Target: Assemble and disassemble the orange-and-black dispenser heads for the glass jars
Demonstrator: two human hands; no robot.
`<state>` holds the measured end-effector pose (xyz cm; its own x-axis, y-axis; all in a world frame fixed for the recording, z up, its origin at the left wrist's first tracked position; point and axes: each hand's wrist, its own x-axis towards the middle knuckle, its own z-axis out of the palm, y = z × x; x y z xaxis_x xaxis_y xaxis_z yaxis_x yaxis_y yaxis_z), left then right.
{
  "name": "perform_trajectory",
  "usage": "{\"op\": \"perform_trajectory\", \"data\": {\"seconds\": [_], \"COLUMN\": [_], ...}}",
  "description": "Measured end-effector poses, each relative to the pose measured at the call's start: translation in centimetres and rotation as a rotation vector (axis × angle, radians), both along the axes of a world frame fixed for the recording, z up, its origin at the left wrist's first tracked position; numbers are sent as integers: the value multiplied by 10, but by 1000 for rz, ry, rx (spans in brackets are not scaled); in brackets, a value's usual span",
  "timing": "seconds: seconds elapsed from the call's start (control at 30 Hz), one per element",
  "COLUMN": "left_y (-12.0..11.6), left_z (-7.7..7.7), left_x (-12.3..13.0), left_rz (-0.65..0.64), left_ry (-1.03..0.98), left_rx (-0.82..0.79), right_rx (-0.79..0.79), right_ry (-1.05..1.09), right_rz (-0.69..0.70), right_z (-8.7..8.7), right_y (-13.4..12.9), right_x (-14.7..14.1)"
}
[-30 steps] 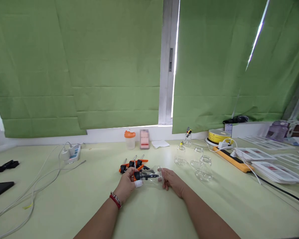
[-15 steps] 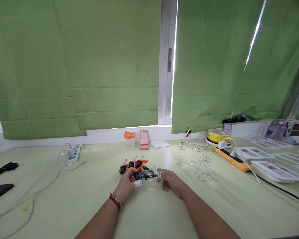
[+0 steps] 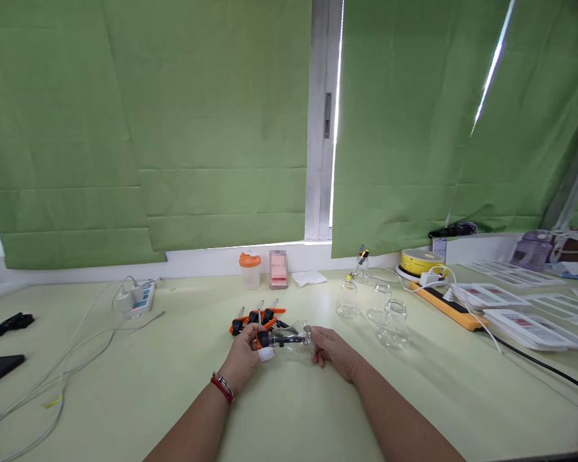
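My left hand [image 3: 247,346], a white wrap on its thumb, is closed around an orange-and-black pump head [image 3: 264,339]. A dark shaft runs from that piece to the right, inside a clear bottle [image 3: 296,332] held on its side. At the bottle's right end my right hand [image 3: 332,350] grips it with curled fingers. Just behind my left hand lie several more orange-and-black pump heads [image 3: 257,317] with metal rods pointing up. To the right stand clear bottles [image 3: 392,327], one of them nearest to my right hand.
At the back stand an orange-lidded cup [image 3: 250,271], a phone [image 3: 278,269] and a white tissue [image 3: 309,278]. An orange power strip [image 3: 447,307] and stacked printed cards [image 3: 534,330] are at the right. White cables [image 3: 62,366] and a black flat object [image 3: 0,371] lie left.
The clear bottle seems to have turned or shifted very slightly in my right hand. Both hands stay nearly in place, and the view moves a little.
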<state>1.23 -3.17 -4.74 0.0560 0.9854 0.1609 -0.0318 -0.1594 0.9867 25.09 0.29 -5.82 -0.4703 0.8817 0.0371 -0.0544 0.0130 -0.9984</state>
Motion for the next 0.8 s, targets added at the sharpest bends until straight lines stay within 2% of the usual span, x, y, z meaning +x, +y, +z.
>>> {"op": "perform_trajectory", "data": {"seconds": [0.17,0.37,0.6,0.8], "left_y": [0,-5,-2,-2], "left_z": [2,8,3,3], "left_x": [1,3,2,1], "left_rz": [24,-1,20,9], "left_ry": [-5,6,2,2], "left_rx": [-7,-17,-26,-24], "right_rx": [-8,-26,1,0], "right_ry": [55,9,58,4], "right_rz": [-17,-7,-3,-21], "right_z": [1,-1,0,-2], "right_y": [-2,1,-1,1], "right_x": [4,1,3,2]}}
